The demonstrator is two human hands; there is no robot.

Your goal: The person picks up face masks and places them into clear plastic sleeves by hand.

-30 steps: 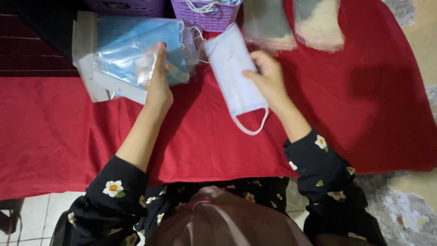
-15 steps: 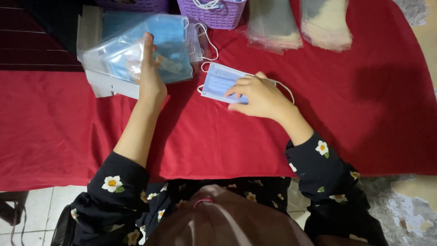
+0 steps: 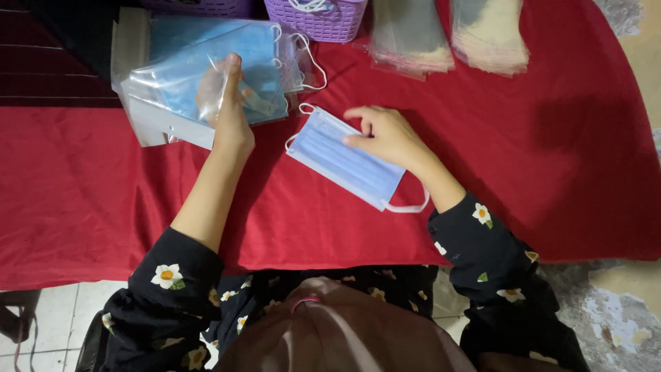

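Observation:
A single blue face mask [image 3: 348, 164] with white ear loops lies flat on the red cloth [image 3: 82, 200]. My right hand [image 3: 387, 134] rests on its upper right edge, thumb on top and fingers curled over the rim. My left hand [image 3: 231, 114] reaches forward, fingers stretched out into a clear plastic wrap over a stack of blue masks [image 3: 200, 76]. That stack sits in a white open box [image 3: 148, 124] at the far left of the cloth.
Two purple baskets [image 3: 323, 19] [image 3: 200, 5] stand at the far edge. Two piles of clear plastic sleeves [image 3: 410, 38] [image 3: 490, 34] lie at the far right. The cloth's near edge runs along my lap, with tiled floor [image 3: 48, 310] below left.
My right hand lowered the single mask from upright in the air to flat on the cloth and turned it slantwise. My left hand stayed on the wrapped stack.

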